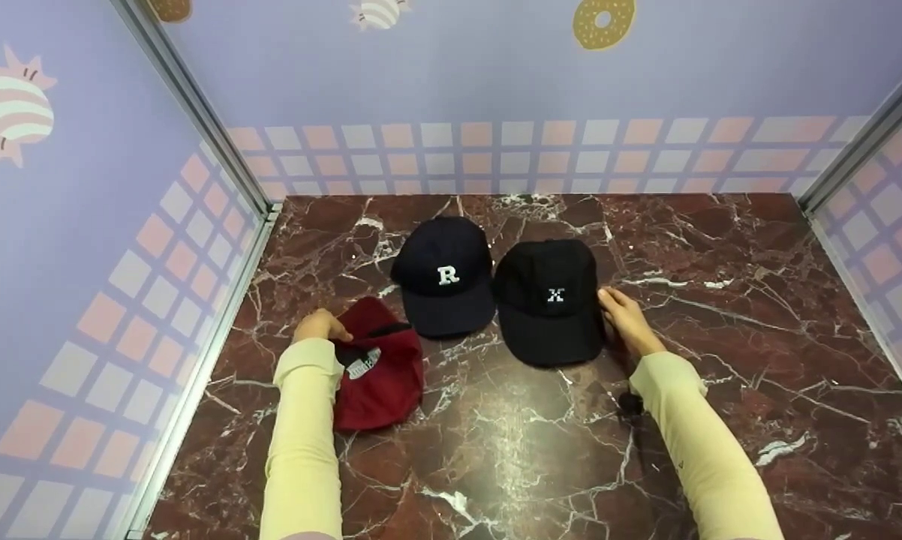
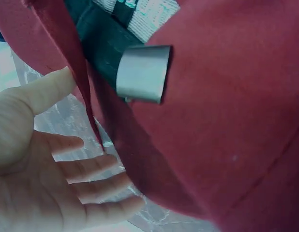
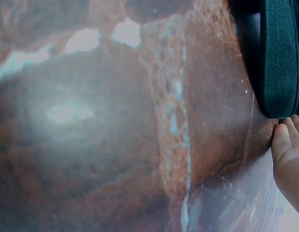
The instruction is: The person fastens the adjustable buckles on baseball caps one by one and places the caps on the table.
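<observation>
A dark red cap lies with its inside partly showing, including a pale label. My left hand is at its left edge. In the left wrist view that hand has its fingers loosely extended, the thumb tip touching the fabric edge beside a metal buckle. To the right sits a black cap with a white X-like mark, brim toward me. The fingertips of my right hand touch its right side. Only part of this hand shows in the right wrist view, by the cap's edge.
A navy cap with a white R stands left of the black cap, almost against it. Everything lies on a dark red marbled surface. Lilac patterned panels wall it at the back and both sides. A small black object is by the right cuff.
</observation>
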A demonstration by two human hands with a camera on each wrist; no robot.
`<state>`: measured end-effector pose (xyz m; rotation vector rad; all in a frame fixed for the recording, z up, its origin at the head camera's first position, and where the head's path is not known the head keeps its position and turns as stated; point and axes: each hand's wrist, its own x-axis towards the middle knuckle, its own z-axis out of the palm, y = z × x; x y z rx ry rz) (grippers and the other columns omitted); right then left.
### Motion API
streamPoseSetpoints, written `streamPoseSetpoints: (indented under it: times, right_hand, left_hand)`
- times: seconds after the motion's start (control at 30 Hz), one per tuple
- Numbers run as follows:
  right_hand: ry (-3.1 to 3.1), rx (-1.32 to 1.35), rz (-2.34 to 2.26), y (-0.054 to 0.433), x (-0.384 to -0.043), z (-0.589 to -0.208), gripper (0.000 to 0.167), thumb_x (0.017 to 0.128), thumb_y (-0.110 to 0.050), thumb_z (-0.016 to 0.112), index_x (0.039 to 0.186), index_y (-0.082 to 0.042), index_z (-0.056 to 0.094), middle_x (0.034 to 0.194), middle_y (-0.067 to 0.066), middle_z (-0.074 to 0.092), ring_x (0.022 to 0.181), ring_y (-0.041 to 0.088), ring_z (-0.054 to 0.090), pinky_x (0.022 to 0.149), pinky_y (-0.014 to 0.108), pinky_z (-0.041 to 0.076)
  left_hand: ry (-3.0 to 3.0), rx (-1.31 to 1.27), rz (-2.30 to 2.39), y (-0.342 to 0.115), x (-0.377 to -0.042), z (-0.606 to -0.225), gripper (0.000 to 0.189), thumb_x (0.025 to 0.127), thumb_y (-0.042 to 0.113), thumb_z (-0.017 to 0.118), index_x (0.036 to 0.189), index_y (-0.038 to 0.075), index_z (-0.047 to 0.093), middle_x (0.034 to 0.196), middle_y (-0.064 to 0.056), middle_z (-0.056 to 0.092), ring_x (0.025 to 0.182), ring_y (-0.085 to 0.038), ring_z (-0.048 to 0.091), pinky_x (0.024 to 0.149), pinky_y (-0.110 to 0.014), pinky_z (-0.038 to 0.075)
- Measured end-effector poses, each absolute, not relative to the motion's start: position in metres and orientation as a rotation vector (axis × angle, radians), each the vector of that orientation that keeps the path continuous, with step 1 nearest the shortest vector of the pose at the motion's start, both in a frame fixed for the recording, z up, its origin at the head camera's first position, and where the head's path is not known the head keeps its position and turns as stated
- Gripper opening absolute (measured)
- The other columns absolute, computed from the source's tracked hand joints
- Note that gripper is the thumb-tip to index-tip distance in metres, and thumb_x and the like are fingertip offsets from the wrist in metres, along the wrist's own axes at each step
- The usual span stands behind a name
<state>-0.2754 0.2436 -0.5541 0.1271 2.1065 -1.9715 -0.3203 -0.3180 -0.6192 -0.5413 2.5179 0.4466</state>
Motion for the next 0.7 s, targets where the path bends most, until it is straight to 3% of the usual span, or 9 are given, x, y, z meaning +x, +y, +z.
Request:
streamPoseSetpoints:
  times: [0.1,0.17,0.23,0.37,0.5,0.7]
  right_hand:
    - [2.111,0.126,-1.966,0.243,-0.275,-0.554,0.065,0.093,-0.033,0.04,0.138,0.005,0.015,0.143,0.022,0.019,0.133,0.031,0.02,0.108,0.039,0.02]
    - [2.112,0.127,-1.967,0.244,-0.275,-0.554,0.064,0.093,-0.033,0.039,0.138,0.006,0.015,0.143,0.023,0.019,0.132,0.031,0.019,0.108,0.039,0.02]
    - [2.109,0.129,-1.974,0.243,-0.275,-0.554,0.062,0.093,-0.031,0.039,0.138,0.006,0.015,0.143,0.023,0.019,0.132,0.031,0.019,0.108,0.039,0.02]
    - [2.101,0.133,-1.989,0.244,-0.275,-0.555,0.061,0.094,-0.029,0.039,0.138,0.006,0.016,0.143,0.023,0.02,0.132,0.031,0.02,0.108,0.039,0.02]
    - [2.107,0.129,-1.989,0.244,-0.275,-0.555,0.061,0.094,-0.028,0.038,0.138,0.006,0.015,0.143,0.023,0.019,0.132,0.031,0.02,0.108,0.039,0.02]
    - [2.13,0.136,-1.976,0.243,-0.275,-0.556,0.062,0.093,-0.031,0.039,0.137,0.007,0.016,0.143,0.024,0.019,0.132,0.031,0.019,0.108,0.04,0.019]
  left_hand:
    - [2.495,-0.56,0.426,-0.344,-0.344,-0.667,0.125,0.036,0.067,0.075,0.132,0.002,0.03,0.129,-0.028,0.039,0.116,-0.044,0.038,0.095,-0.051,0.033]
    - [2.497,-0.543,0.419,-0.348,-0.345,-0.673,0.133,0.03,0.072,0.072,0.132,0.0,0.028,0.128,-0.029,0.039,0.115,-0.045,0.038,0.095,-0.052,0.033]
    - [2.52,-0.532,0.41,-0.345,-0.341,-0.668,0.128,0.033,0.073,0.071,0.13,-0.001,0.031,0.127,-0.03,0.04,0.114,-0.044,0.039,0.094,-0.051,0.034]
    - [2.508,-0.496,0.381,-0.316,-0.311,-0.615,0.099,0.054,0.063,0.071,0.127,0.003,0.042,0.128,-0.028,0.041,0.115,-0.041,0.04,0.094,-0.049,0.035]
    - [2.468,-0.462,0.317,-0.298,-0.298,-0.59,0.093,0.054,0.064,0.07,0.123,0.005,0.05,0.13,-0.029,0.038,0.117,-0.042,0.038,0.092,-0.05,0.036]
    - [2.312,-0.458,0.219,-0.333,-0.366,-0.709,0.116,0.04,0.073,0.068,0.13,0.004,0.04,0.135,-0.024,0.033,0.121,-0.039,0.034,0.094,-0.051,0.034]
